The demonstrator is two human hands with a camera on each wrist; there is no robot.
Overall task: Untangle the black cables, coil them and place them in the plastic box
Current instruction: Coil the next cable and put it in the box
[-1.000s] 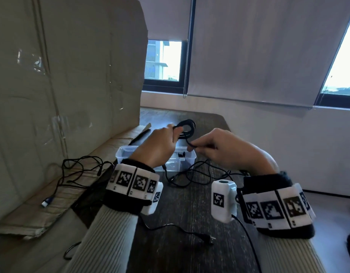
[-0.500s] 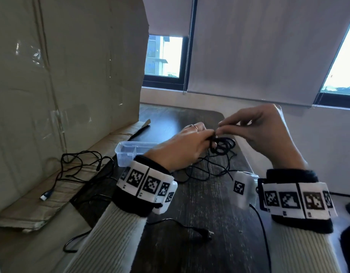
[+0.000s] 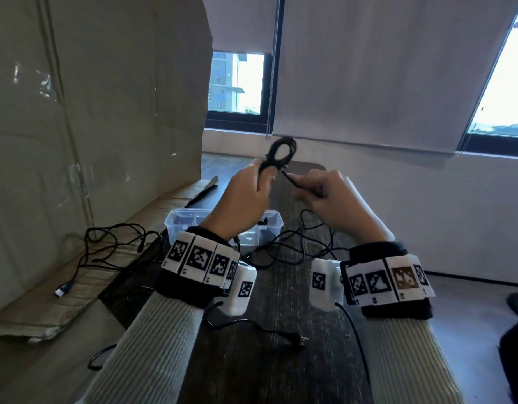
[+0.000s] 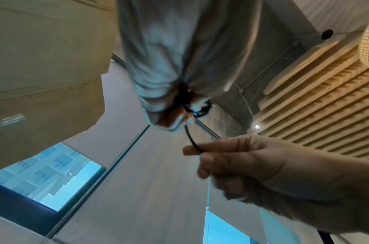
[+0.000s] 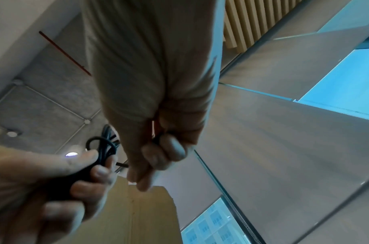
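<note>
My left hand (image 3: 262,180) grips a small coil of black cable (image 3: 282,151) and holds it upright above the table. The right wrist view shows the same coil (image 5: 104,148) squeezed between the left thumb and fingers. My right hand (image 3: 300,185) pinches the coil's free tail (image 3: 289,179) just to the right; in the left wrist view that tail (image 4: 191,140) runs from the coil down to the right fingertips. The clear plastic box (image 3: 176,221) stands on the table below my left hand, with dark cable pieces inside. Loose black cables (image 3: 295,246) lie tangled beside it.
A big cardboard sheet (image 3: 91,112) leans at the left, and its flap carries another cable tangle (image 3: 115,243) with a USB plug (image 3: 62,291). A thin lead with a plug (image 3: 292,338) lies on the dark table (image 3: 281,374) near me. The table's right edge drops to the floor.
The coil has risen from table height near the box to well above it. My right hand came down from over the coil and now pinches its tail.
</note>
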